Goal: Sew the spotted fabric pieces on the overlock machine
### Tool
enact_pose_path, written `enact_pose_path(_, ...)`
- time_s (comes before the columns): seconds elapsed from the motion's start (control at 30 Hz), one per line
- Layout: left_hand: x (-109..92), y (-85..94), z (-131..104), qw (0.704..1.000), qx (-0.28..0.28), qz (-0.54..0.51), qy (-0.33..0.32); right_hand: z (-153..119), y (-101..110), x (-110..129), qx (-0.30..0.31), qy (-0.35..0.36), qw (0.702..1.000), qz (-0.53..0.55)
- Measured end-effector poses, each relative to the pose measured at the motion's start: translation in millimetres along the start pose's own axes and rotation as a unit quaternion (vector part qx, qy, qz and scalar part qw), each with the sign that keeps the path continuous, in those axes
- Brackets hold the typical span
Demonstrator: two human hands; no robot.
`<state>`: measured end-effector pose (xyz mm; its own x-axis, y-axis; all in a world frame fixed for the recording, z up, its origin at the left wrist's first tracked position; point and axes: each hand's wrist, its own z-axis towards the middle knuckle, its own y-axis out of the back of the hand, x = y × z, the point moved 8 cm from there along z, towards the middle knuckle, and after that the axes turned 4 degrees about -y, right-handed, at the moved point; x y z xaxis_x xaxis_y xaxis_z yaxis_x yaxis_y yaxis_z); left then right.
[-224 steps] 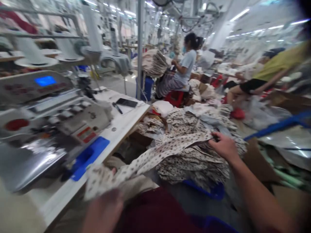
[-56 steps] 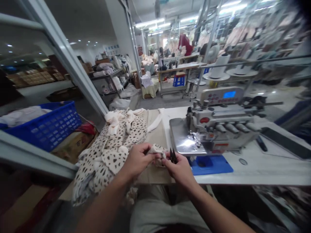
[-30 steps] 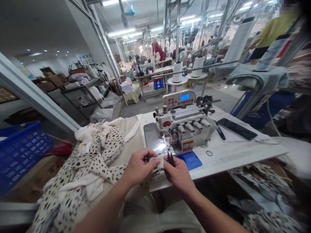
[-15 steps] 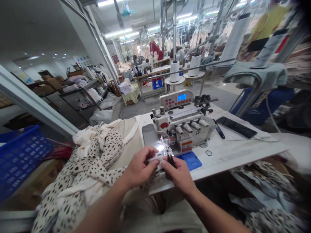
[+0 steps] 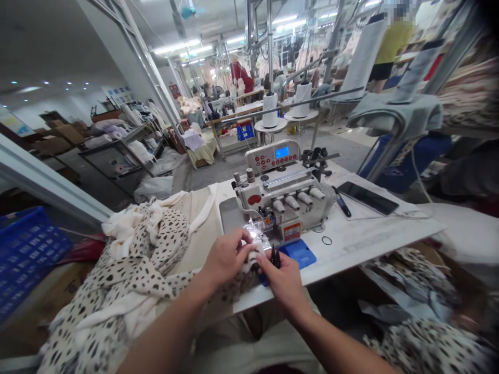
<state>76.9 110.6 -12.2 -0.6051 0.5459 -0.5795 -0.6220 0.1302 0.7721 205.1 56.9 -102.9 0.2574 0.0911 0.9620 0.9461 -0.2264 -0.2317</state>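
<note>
My left hand [image 5: 225, 258] pinches the edge of the black-spotted cream fabric [image 5: 171, 262] between thumb and fingers, just in front of the overlock sewing machine [image 5: 260, 188]. Close beside it, my right hand [image 5: 286, 280] is closed around black thread snips [image 5: 276, 256], their tips pointing up. The thumb and finger of that hand also press on the cloth's edge. The machine's lit needle area lies right behind my fingertips. From my left hand the fabric trails down and left into a large heap on the table.
A blue plate [image 5: 298, 254], a black ring [image 5: 326, 240], a dark pen-like tool [image 5: 343, 203] and a phone [image 5: 366, 198] lie on the white table [image 5: 374, 234]. A blue basket [image 5: 29, 259] stands left. Thread cones [image 5: 270, 110] rise behind. Further back stands a person [image 5: 392, 44].
The view has shifted slightly, so the scene sits further left. Both hands still hold the fabric edge, now bunched more between the fingertips. The snips have tilted, with their tips looking closer together.
</note>
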Motion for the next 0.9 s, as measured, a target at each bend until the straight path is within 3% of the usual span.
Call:
enact_pose_path(0.17,-16,-3.7,-1,0.987,-0.078,0.126,-0.058,-1,2,-21,-0.086,-0.024,0.994,0.059)
enact_pose_path(0.23,-25,-9.8,-9,0.981,-0.079,0.158,-0.084,-1,2,-29,-0.103,-0.031,0.99,0.092)
enact_pose_path(0.4,-46,-23.4,-30,0.967,-0.066,0.182,-0.162,1,-1,-28,-0.075,-0.023,0.989,0.122)
enact_pose_path(0.53,-47,-27.4,-36,0.95,-0.077,0.248,-0.174,2,14,-3,-0.022,0.043,0.998,-0.034)
enact_pose_path(0.63,-46,-28.8,-36,0.937,-0.086,0.277,-0.196,4,30,27,0.02,0.107,0.979,-0.172)
enact_pose_path(0.73,-45,-27.9,-37,0.929,-0.094,0.282,-0.221,10,37,61,0.049,0.153,0.928,-0.337)
enact_pose_path(0.9,-43,-27.8,-38,0.926,-0.098,0.28,-0.235,16,16,98,0.061,0.224,0.723,-0.651)
